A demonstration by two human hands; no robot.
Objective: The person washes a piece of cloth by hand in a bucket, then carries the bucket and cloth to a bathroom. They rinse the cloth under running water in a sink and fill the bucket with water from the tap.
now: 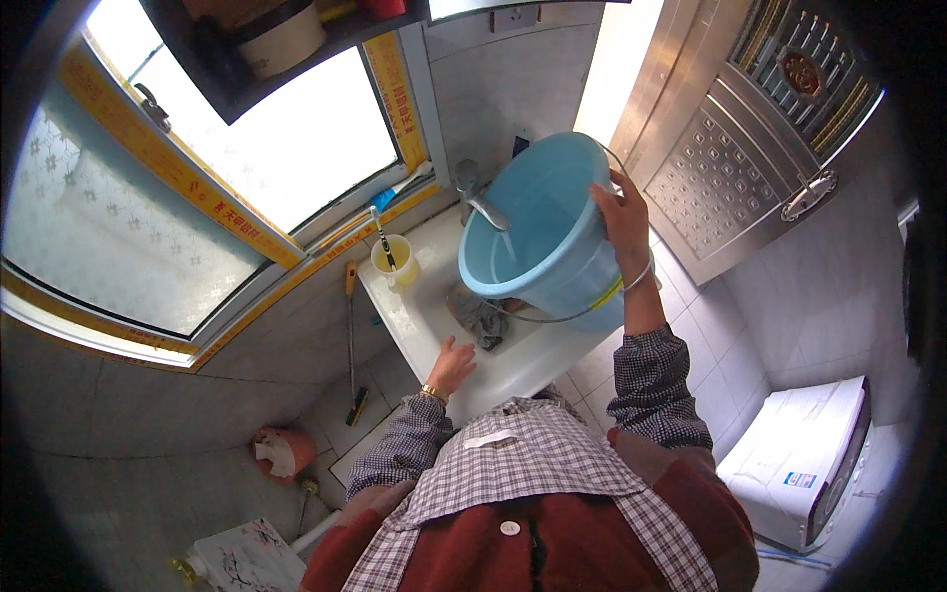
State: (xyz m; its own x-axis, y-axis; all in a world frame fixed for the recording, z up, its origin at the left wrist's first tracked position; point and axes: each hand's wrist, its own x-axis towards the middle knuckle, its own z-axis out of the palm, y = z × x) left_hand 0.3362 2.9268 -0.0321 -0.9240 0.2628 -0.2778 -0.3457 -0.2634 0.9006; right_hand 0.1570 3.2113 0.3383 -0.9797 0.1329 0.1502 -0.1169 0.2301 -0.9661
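Observation:
A light-blue plastic bucket (544,214) leans tilted in the white washbasin (436,370), its mouth under the chrome faucet (484,203). Water runs from the spout into it. My right hand (624,218) grips the bucket's rim at the right side. The wire bail handle (540,320) with a yellow-green grip hangs down over the bucket's front. Over the basin's front left edge is my left hand (453,366), empty, with its fingers apart. Just beyond it a wet dark grey cloth (481,318) lies in the basin, partly hidden by the bucket.
A yellowish cup (396,263) holding a toothbrush (382,237) stands on the basin's left corner. A long-handled brush (354,355) leans at the wall. A waste bin (285,453) is at lower left, a white washing machine (795,459) at right. The metal door (725,163) stands ajar.

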